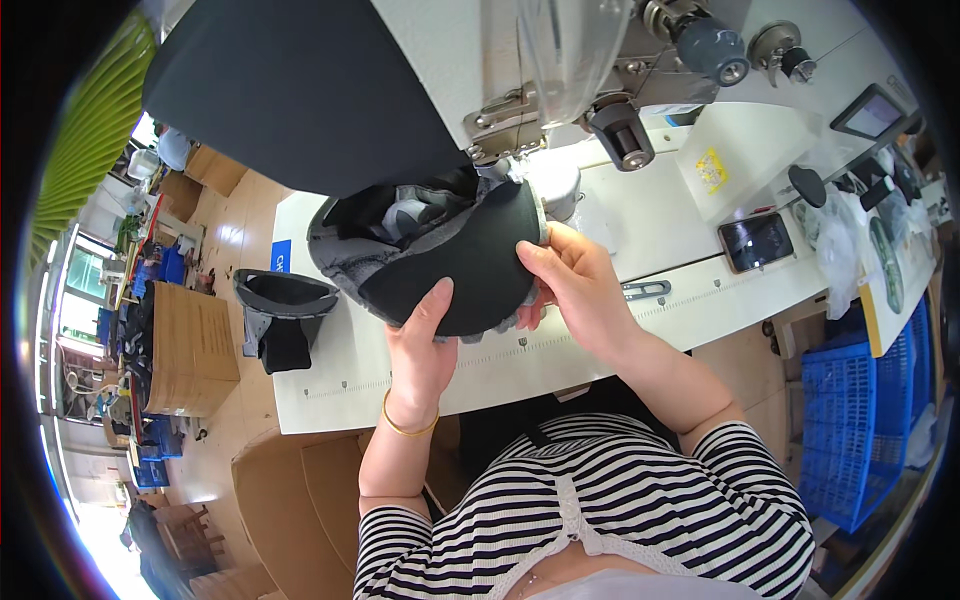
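Note:
A bulky black and grey sewn fabric piece [450, 275], cap-like with a smooth curved black panel, lies at the sewing machine [505, 125]. Its far edge reaches in under the machine's needle area, where the exact contact is hard to see. My left hand [420, 345] grips the near edge, thumb on top of the black panel and fingers hidden beneath. At the panel's right edge, my right hand [575, 275] pinches the fabric between thumb and fingers. Grey cloth bunches below the panel between both hands.
A similar black and grey piece [285, 305] hangs over the left edge of the white table [440, 375]. To the right lie a small metal tool [647, 290] and a phone [756, 242]. Blue crates [850, 430] stand at right, cardboard boxes [190, 350] at left.

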Demonstrator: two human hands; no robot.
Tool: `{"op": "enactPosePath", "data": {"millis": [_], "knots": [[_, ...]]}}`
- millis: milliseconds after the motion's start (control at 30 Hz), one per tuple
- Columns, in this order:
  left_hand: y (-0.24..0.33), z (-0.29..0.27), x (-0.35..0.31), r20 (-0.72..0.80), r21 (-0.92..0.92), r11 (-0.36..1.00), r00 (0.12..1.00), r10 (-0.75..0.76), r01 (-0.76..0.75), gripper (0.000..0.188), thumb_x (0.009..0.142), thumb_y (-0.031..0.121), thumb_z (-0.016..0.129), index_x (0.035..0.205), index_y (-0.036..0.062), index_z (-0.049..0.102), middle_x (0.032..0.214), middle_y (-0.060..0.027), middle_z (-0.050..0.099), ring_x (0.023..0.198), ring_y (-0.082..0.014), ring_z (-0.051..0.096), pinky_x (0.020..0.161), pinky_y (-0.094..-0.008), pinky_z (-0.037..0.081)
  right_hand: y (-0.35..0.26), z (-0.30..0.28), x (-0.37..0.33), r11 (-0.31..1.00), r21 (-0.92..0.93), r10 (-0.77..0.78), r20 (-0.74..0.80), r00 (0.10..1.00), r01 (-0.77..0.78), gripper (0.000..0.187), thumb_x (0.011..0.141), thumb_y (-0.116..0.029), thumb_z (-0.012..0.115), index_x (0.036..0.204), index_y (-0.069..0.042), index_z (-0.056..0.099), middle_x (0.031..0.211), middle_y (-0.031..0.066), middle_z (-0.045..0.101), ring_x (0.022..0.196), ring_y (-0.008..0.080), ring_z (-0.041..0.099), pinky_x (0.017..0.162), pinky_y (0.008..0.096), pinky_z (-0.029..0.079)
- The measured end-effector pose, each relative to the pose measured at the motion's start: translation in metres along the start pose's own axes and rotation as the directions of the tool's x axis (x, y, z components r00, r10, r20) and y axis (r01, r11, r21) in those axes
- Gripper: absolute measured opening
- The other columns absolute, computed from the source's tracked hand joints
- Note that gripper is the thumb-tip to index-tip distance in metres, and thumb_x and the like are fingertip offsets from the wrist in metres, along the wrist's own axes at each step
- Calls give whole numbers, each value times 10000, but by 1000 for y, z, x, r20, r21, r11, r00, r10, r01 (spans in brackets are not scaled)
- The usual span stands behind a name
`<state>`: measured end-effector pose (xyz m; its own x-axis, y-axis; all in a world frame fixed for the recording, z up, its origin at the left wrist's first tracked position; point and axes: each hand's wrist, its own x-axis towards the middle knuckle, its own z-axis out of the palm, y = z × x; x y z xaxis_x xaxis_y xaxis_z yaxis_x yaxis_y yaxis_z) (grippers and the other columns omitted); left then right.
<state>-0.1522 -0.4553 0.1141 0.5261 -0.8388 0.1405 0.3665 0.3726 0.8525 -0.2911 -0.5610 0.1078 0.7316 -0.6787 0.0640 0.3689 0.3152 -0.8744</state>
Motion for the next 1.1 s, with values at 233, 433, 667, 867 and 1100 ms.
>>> {"op": "enactPosePath", "data": {"millis": [233, 433, 667, 867, 1100], "knots": [[1, 0, -2, -20, 16, 1000, 1000, -14, 14, 323, 874, 36, 549, 1191, -21, 518, 1144, -116, 595, 1027, -202, 596, 892, -324, 484, 1, 1, -1, 1000, 19, -12, -2, 1000, 12, 224, 965, -219, 510, 962, 4, 514, 730, 84, 616, 534, 156, 611, 465, 258, 499], [5, 7, -6, -24, 15, 999, 999, -30, 30, 389, 865, -1, 562, 1248, 0, 494, 1204, -115, 564, 1087, -219, 564, 926, -349, 471, -2, -2, -2, 1000, 18, -6, -16, 1000, 7, 229, 968, -219, 509, 948, 8, 524, 732, 78, 615, 543, 146, 609, 462, 258, 500], [4, 11, -5, -8, 34, 999, 1000, -8, 8, 378, 862, -1, 538, 1237, -16, 493, 1201, -118, 564, 1103, -216, 554, 952, -348, 449, -8, -1, -4, 999, 35, 5, -10, 1000, -5, 265, 962, -247, 533, 871, 0, 507, 692, 72, 604, 542, 136, 616, 480, 244, 496], [-1, 13, -8, -41, 27, 1000, 999, 17, -16, 344, 861, 5, 523, 1203, -30, 517, 1174, -123, 584, 1075, -218, 574, 939, -337, 451, -10, 1, -11, 1000, -6, 7, -7, 1000, -7, 285, 959, -258, 542, 870, 11, 513, 680, 72, 592, 563, 145, 632, 484, 248, 496], [-3, 9, -5, -30, 43, 999, 999, 32, -31, 352, 866, 11, 524, 1215, -26, 510, 1175, -124, 584, 1074, -212, 575, 937, -341, 456, -3, 3, -20, 998, 47, 38, -7, 999, -38, 275, 964, -245, 529, 890, 20, 513, 675, 78, 585, 544, 152, 629, 476, 240, 479]]}}
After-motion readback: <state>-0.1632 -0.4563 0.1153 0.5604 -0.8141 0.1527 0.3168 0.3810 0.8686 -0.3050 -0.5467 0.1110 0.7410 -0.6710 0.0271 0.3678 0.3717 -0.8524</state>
